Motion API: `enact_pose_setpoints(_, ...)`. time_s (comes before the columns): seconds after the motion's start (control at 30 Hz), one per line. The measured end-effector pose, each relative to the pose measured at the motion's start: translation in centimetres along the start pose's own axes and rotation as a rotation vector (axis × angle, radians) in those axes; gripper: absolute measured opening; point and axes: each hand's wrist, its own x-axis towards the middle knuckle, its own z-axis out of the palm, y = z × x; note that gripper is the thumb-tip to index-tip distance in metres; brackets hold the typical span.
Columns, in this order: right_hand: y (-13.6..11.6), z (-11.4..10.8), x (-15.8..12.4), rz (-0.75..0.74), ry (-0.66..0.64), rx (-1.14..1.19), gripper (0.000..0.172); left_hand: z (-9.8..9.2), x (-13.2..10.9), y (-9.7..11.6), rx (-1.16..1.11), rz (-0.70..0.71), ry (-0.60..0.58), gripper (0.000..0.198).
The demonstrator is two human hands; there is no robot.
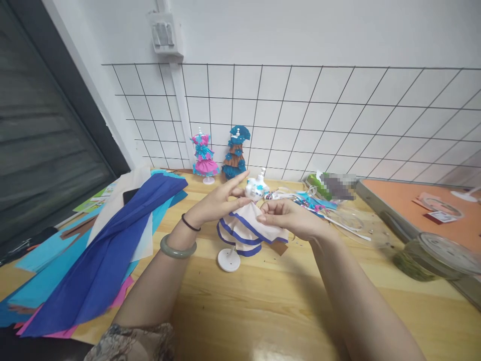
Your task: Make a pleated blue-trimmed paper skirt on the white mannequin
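Observation:
A small mannequin stand (pixel 229 259) on the wooden table wears a white paper dress (pixel 244 230) with dark blue trim and a white-and-blue top. My left hand (pixel 218 203) pinches the dress at the waist, its other fingers stretched out. My right hand (pixel 287 218) is closed on the white paper skirt at the dress's right side. A green bangle and a black band circle my left wrist.
Two finished paper dresses, a pink-and-blue one (pixel 204 156) and a brown-and-blue one (pixel 235 153), stand at the wire-grid wall. Dark blue, cyan, pink and white paper sheets (pixel 105 260) lie at left. Scraps and clear packaging (pixel 345 220) lie right, beside an orange board (pixel 421 210).

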Motion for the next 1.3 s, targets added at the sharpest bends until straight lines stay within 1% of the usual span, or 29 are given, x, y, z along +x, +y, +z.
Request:
enact_pose_setpoints(0.1,-0.1,0.3,-0.1,-0.051,0.026,-0.041,0.03,0.0,0.1,-0.1,0.039,0.008,0.013,0.072)
enact_pose_setpoints(0.2,-0.2,0.2,-0.3,-0.054,0.028,-0.029,0.028,0.0,0.0,-0.2,0.036,0.011,0.026,0.074)
enact_pose_setpoints(0.27,-0.2,-0.1,-0.4,-0.015,0.0,-0.026,0.031,0.0,0.0,-0.2,-0.003,-0.009,0.025,0.075)
enact_pose_setpoints(0.4,-0.5,-0.8,-0.8,0.085,-0.114,-0.111,0.035,-0.1,-0.2,-0.1,-0.067,-0.031,0.023,0.078)
enact_pose_setpoints(0.57,-0.8,-1.3,-1.2,0.082,-0.13,-0.262,0.03,-0.7,-0.6,0.7,-0.028,-0.048,0.012,0.081)
enact_pose_setpoints(0.67,-0.6,-1.2,-1.2,0.089,-0.189,-0.178,0.03,-0.9,-1.0,1.3,0.014,-0.062,0.002,0.079)
enact_pose_setpoints(0.77,-0.3,-0.9,-0.9,0.043,-0.211,-0.063,0.031,-1.0,-1.2,1.8,0.045,-0.083,-0.039,0.077)
enact_pose_setpoints(0.83,0.0,-0.7,-0.6,0.016,-0.182,-0.04,0.032,-1.0,-1.2,2.0,0.058,-0.1,-0.065,0.077)
enact_pose_setpoints(0.9,0.2,-0.5,-0.4,0.02,-0.145,-0.039,0.033,-1.0,-1.2,2.0,0.056,-0.106,-0.077,0.077)
enact_pose_setpoints(0.97,0.2,-0.2,-0.2,0.017,-0.111,-0.049,0.032,-1.0,-1.2,1.9,0.043,-0.105,-0.069,0.078)
enact_pose_setpoints(1.13,-0.3,0.5,-0.3,-0.057,0.022,-0.068,0.03,-0.7,-0.7,1.1,-0.025,-0.078,0.015,0.076)
enact_pose_setpoints(1.2,-0.5,0.7,-0.4,-0.064,0.091,-0.09,0.033,-0.5,-0.4,0.8,-0.077,-0.076,0.045,0.076)
enact_pose_setpoints(1.3,-0.4,0.7,-0.3,-0.065,0.219,-0.187,0.039,0.0,0.0,0.4,-0.122,-0.075,0.091,0.076)
